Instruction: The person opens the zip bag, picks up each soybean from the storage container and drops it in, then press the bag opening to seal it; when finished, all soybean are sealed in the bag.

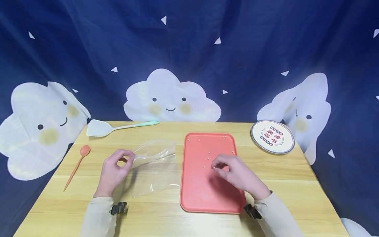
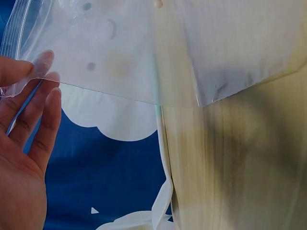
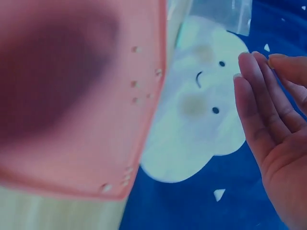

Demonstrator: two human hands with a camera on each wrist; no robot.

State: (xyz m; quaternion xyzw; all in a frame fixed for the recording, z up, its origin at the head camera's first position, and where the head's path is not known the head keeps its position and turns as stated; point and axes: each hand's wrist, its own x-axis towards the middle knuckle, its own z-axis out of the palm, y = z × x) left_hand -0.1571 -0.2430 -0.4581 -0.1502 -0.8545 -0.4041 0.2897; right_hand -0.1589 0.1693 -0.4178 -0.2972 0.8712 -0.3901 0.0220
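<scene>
My left hand [image 1: 113, 169] pinches the edge of a clear zip bag [image 1: 157, 174] near its opening, thumb against fingertips. In the left wrist view the bag [image 2: 120, 57] spreads from the thumb, and a small tan bean [image 2: 158, 4] shows at its top. Over the pink tray [image 1: 195, 191], my right hand [image 1: 234, 171] has thumb and index fingertips together, with a tiny pale bean [image 1: 213, 168] showing between them. Several more soybean-like beans [image 1: 208, 158] lie scattered on the tray, some along its far edge and corners.
A white spatula [image 1: 99, 128] with a mint handle lies at the back left. In front of it rests an orange spoon [image 1: 85, 151]. An oval plate [image 1: 273, 148] with printed lettering sits at the back right. A blue cloud-patterned curtain [image 1: 192, 59] hangs behind the table [image 1: 148, 220].
</scene>
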